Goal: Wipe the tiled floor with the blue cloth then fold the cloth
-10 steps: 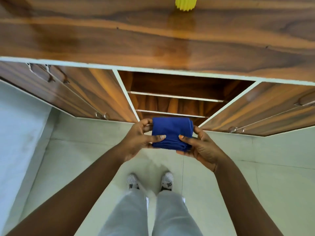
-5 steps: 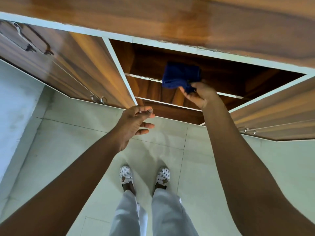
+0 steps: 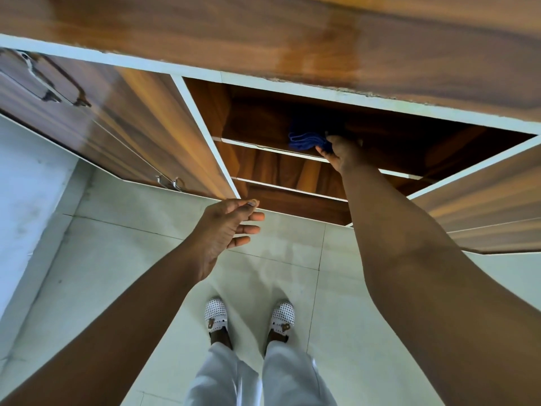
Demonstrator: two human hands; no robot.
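The folded blue cloth [image 3: 306,136] lies on the top shelf [image 3: 263,149] inside the open wooden cabinet, its layered edges facing me. My right hand [image 3: 341,152] reaches into the shelf opening and pinches the cloth's right corner between thumb and fingers. My left hand [image 3: 231,225] hovers free in front of the cabinet's lower edge, fingers relaxed and holding nothing. The pale tiled floor [image 3: 278,259] spreads below both arms.
A wooden countertop [image 3: 292,30] overhangs the cabinet. Closed doors with metal handles [image 3: 169,181] flank the open bay on the left, another door [image 3: 483,200] on the right. Two lower shelves sit under the top one. My feet in dotted white shoes [image 3: 248,316] stand on the tiles.
My left hand let go of the cloth and dropped away. My right hand carried the folded cloth up and into the cabinet, setting it on the top shelf.
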